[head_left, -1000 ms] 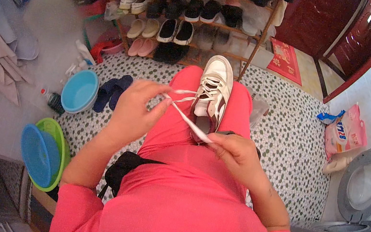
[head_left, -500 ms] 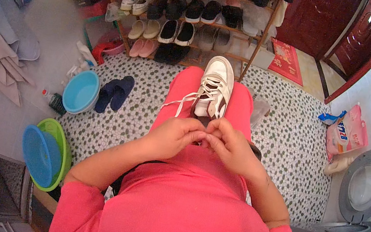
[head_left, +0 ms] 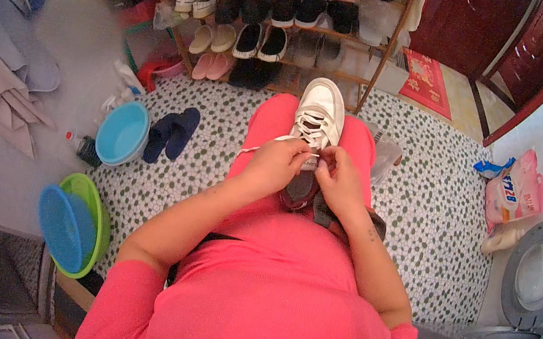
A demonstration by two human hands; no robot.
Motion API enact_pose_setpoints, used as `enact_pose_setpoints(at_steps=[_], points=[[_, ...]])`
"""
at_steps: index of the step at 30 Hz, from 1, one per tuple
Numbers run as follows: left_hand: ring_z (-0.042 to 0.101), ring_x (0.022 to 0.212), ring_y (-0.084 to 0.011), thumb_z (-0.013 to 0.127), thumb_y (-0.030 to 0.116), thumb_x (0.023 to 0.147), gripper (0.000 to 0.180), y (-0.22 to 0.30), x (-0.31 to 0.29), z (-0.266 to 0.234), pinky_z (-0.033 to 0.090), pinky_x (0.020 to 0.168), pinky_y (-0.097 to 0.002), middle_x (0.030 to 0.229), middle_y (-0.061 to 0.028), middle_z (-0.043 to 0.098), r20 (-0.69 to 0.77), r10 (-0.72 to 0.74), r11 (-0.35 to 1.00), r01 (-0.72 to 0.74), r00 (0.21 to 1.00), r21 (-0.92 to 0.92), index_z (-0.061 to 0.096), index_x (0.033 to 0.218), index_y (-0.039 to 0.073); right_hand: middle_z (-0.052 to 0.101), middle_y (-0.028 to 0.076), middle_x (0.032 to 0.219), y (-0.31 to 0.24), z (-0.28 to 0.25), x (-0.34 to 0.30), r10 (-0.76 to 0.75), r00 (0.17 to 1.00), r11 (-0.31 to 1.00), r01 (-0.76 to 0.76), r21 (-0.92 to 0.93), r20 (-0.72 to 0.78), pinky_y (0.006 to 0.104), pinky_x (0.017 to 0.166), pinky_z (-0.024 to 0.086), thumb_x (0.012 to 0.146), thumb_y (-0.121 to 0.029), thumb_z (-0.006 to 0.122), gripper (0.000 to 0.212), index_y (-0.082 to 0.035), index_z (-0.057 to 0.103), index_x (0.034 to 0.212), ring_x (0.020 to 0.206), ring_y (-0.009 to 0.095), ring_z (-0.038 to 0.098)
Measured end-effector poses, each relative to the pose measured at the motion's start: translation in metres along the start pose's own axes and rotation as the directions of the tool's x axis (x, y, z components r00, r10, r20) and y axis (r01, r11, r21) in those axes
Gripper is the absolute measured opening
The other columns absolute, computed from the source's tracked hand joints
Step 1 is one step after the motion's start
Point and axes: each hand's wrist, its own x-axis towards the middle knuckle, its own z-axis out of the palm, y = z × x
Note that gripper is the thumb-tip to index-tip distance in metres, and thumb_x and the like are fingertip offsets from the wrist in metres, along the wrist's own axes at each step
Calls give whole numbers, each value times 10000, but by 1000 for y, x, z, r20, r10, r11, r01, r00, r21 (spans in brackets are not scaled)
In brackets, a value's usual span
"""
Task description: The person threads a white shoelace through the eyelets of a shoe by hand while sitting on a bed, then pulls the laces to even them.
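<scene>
"What are the hands doing?"

"The left hand [head_left: 275,169] pinches a white lace [head_left: 314,154] over the white shoe's [head_left: 323,103] tongue. The right hand [head_left: 343,186] has its fingertips gathered just beside, on the shoe's right; I can't tell whether they grip the lace too."

"And the shoe?"

"It rests on the lap, on pink trousers [head_left: 269,116], toe pointing away from the person."

"What's farther out?"

"Well to the shoe's left, a blue basin [head_left: 66,229] against a green basin [head_left: 100,217]; higher up on that side, navy slippers [head_left: 182,133] and a light-blue basin [head_left: 122,133]. Well to its right, a pink bag [head_left: 527,189]."

"Beyond it?"

"A wooden shoe rack [head_left: 384,52] with rows of footwear; beyond and rightward of the shoe, a red mat [head_left: 427,84] and a dark-red door [head_left: 465,23]."
</scene>
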Motion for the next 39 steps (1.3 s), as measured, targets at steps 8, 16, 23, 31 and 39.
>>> enact_pose_setpoints(at_steps=[8,16,23,31,39], points=[[609,707,-358,498,231,843,216,0,7,15,482,625,-458,775,-172,627,59,18,883,-43,998,468,603,811,45,618,47,891,31,-4,-7,315,944,663,-293,689,98,231,580,480,875,-92,475,189,-11,561,1022,704,109,572],[621,674,-311,544,224,831,198,-1,13,10,482,612,-406,735,-142,631,-6,36,993,-35,999,112,629,879,51,608,4,868,34,-3,-6,260,949,584,-301,753,178,197,605,454,880,-95,501,193,-36,563,1053,660,66,544],[622,702,-316,542,236,826,187,7,13,17,479,623,-423,750,-146,633,-59,-4,967,18,998,254,635,861,77,592,25,968,28,-2,-10,227,959,628,-275,728,167,245,721,468,884,-86,499,224,-4,533,1090,833,113,561],[601,704,-358,538,215,817,173,0,12,23,466,609,-455,736,-168,616,-138,41,973,-8,990,229,619,822,62,591,137,885,19,5,-19,-314,924,949,309,-58,-220,344,700,470,764,-79,623,233,-18,569,983,804,294,581],[613,716,-326,538,192,831,177,-2,13,15,471,624,-403,765,-160,624,-24,-56,996,58,998,64,626,879,47,584,88,823,9,-3,-17,-706,707,642,616,-456,-38,341,623,478,703,-62,607,209,-34,571,907,734,250,575]])
